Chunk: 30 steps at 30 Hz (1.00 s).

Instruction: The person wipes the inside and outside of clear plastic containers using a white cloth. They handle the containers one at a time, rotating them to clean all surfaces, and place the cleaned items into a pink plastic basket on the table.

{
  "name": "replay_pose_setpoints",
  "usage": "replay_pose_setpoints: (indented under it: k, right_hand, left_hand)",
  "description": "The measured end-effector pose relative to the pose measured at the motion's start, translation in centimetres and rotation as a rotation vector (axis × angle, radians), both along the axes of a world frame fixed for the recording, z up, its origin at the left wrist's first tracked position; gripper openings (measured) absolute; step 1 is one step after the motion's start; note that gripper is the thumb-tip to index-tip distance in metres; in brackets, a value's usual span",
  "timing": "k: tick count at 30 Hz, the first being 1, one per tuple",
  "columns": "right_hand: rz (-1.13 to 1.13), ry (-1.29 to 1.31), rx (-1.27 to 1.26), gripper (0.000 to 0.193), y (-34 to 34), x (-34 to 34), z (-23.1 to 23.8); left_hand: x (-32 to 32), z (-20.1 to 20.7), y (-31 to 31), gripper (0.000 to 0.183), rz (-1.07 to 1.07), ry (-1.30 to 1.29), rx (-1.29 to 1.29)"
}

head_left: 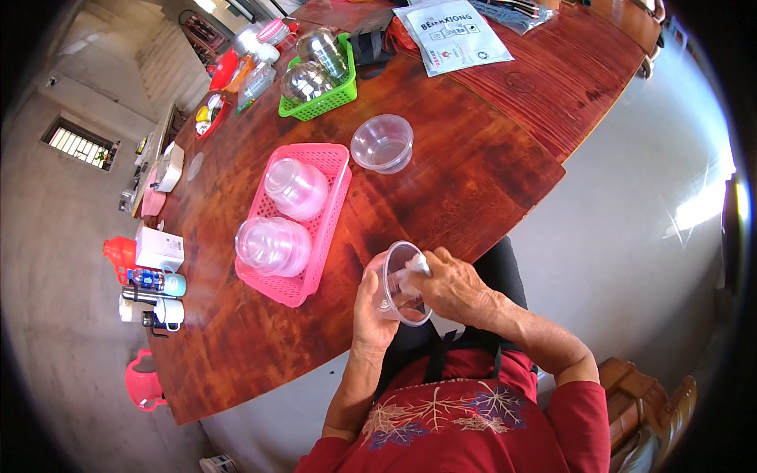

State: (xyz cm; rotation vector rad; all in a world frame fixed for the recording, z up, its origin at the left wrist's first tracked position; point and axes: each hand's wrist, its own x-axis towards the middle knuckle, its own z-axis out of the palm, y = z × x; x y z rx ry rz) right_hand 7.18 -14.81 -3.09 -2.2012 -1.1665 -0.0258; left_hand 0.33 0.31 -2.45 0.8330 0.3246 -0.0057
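Note:
My left hand (372, 309) is closed around the side of a clear plastic bowl (418, 314), held tilted above my lap near the table's front edge. Pinched in my right hand (457, 290) is a crumpled white tissue (410, 273), pressed to the inside of that bowl near its rim. Beyond my hands, a pink mesh basket (323, 251) holds two stacks of upturned clear bowls (277, 246). Another clear bowl (382, 145) stands upright by itself on the table, just right of the basket's far end.
The brown wooden table (457, 169) carries a green basket (335, 96) with shiny metal bowls and a white plastic package (451, 39) at the far side. Cups and bottles (168, 310) stand along the left edge by a white box (160, 249). A wooden chair (631, 394) is behind me.

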Motion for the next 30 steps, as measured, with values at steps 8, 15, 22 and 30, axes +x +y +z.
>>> replay_pose_setpoints:
  k: [8,15,22,30]
  right_hand:
    - [0.267,1.167,0.499,0.027,-0.7,-0.7,2.5]
    - [-0.331,0.534,0.741,0.025,2.0,0.1,1.7]
    - [0.028,0.609,0.733,0.031,2.7,-0.3,3.2]
    - [0.398,1.443,0.891,0.026,-0.8,0.7,3.3]
  left_hand:
    - [0.3,-0.7,-0.3,0.061,0.062,-0.047,0.0]
    - [0.1,0.7,-1.3,0.065,-0.004,-0.096,0.004]
    - [0.0,0.0,-1.1,0.063,0.026,-0.053,-0.122]
    - [0.2,1.0,0.2,0.078,-0.139,-0.21,-0.326]
